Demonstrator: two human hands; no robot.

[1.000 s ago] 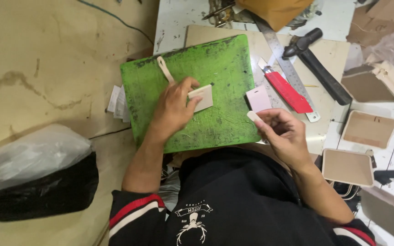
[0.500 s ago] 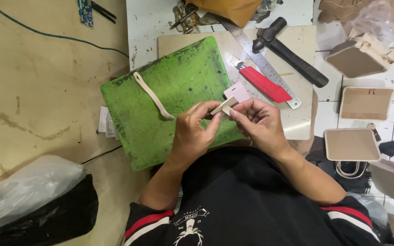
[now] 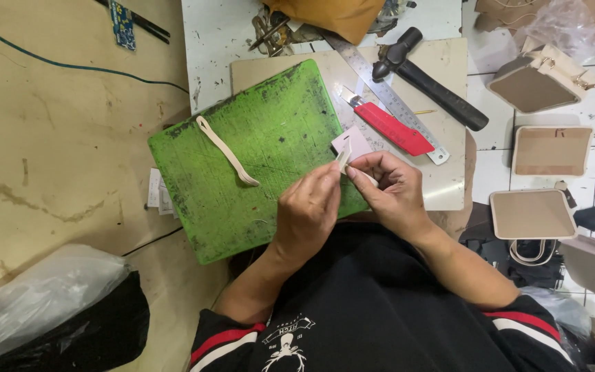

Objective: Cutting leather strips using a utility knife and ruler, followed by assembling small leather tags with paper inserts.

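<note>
My left hand (image 3: pixel 308 210) and my right hand (image 3: pixel 390 189) meet above the near right edge of a green cutting mat (image 3: pixel 256 155). Both pinch a small cream piece (image 3: pixel 343 160) between their fingertips, held upright. A pale pink card (image 3: pixel 351 142) lies on the mat just beyond the fingers. A thin cream strap (image 3: pixel 227 150) rests on the mat's left half, away from both hands.
A red utility knife (image 3: pixel 388 125), steel ruler (image 3: pixel 387 96) and black hammer (image 3: pixel 430 77) lie on a beige board (image 3: pixel 449 179) at the right. Cream bag panels (image 3: pixel 551 150) and small bags sit on the tiled floor. A plastic-covered black bag (image 3: pixel 56 310) lies at lower left.
My left hand lifted the cream piece off the mat and my right hand joined it. Both hands now hold it together near my body; the view shifted slightly.
</note>
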